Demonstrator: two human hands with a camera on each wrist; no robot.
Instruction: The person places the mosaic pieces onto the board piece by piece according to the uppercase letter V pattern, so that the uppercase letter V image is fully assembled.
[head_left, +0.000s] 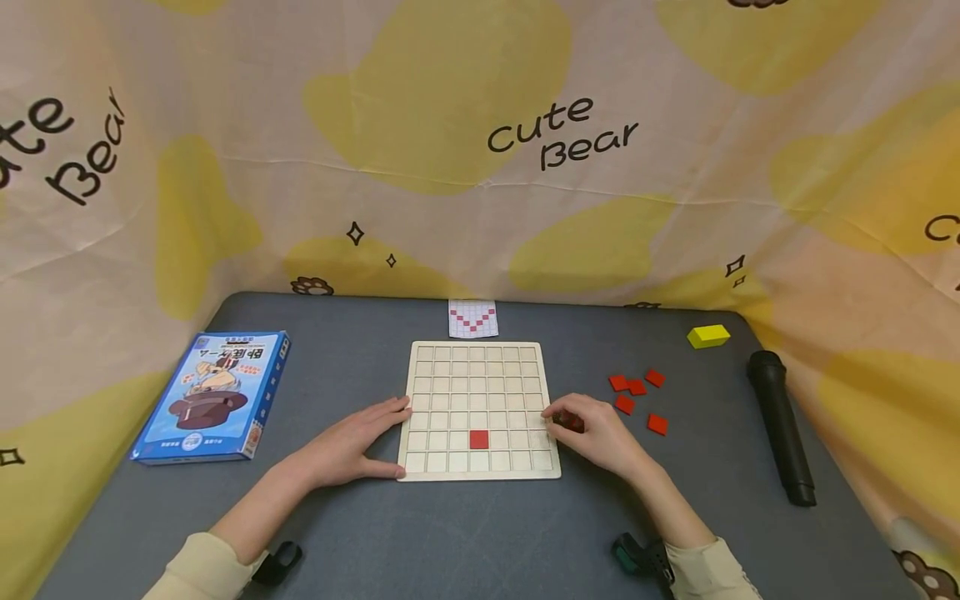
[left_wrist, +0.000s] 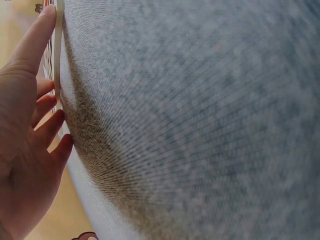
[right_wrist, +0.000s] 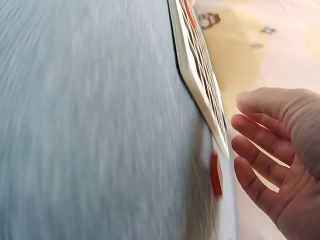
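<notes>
A pale square board [head_left: 442,344] with a raised grid lies on the table, one red square tile [head_left: 478,439] in a lower cell. My left hand [head_left: 352,446] rests at its left edge, thumb near the front corner and fingers spread farther up; the left wrist view shows the thumb [left_wrist: 31,45] touching the rim. At the right edge is my right hand [head_left: 596,429], fingers loosely bent. In the right wrist view no tile shows between its thumb and fingers [right_wrist: 260,135]. A dark reddish patch shows beneath this hand. Several loose red tiles [head_left: 636,387] lie to its right.
Behind the board is a small card [head_left: 472,318] with a red V-shaped pattern on a grid. A blue box [head_left: 210,396] lies at the left. At the right are a yellow block [head_left: 708,337] and a black microphone [head_left: 782,429]. A patterned cloth [head_left: 450,225] hangs behind the table.
</notes>
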